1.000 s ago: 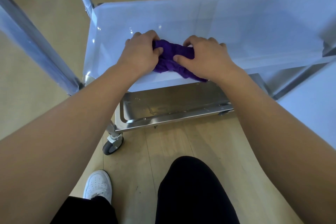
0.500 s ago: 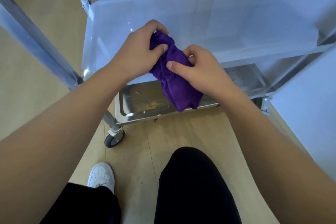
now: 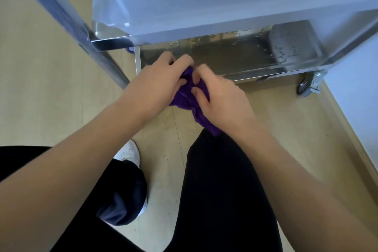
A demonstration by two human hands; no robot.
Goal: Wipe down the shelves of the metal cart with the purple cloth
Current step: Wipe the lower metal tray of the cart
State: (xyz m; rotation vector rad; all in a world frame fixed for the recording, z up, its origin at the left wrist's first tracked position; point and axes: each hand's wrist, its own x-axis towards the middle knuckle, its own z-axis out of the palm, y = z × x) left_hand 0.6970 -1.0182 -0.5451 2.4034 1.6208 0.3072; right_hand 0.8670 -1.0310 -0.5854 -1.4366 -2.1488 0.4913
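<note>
Two-handed grip on the crumpled purple cloth [image 3: 184,100]
Left hand [image 3: 161,82] and right hand [image 3: 222,99] pinch it tightly between them; its long end hangs below the right grip, toward the person.

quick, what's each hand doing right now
Left hand: gripping the purple cloth.
Right hand: gripping the same cloth, bunched between both hands.

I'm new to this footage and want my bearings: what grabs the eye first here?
The purple cloth, bunched between the left hand and right hand at mid-frame, stands out most. Just behind it, the lower shelf shows what look like water droplets and streaks, beneath the pale upper shelf filling the top of the view.
</note>
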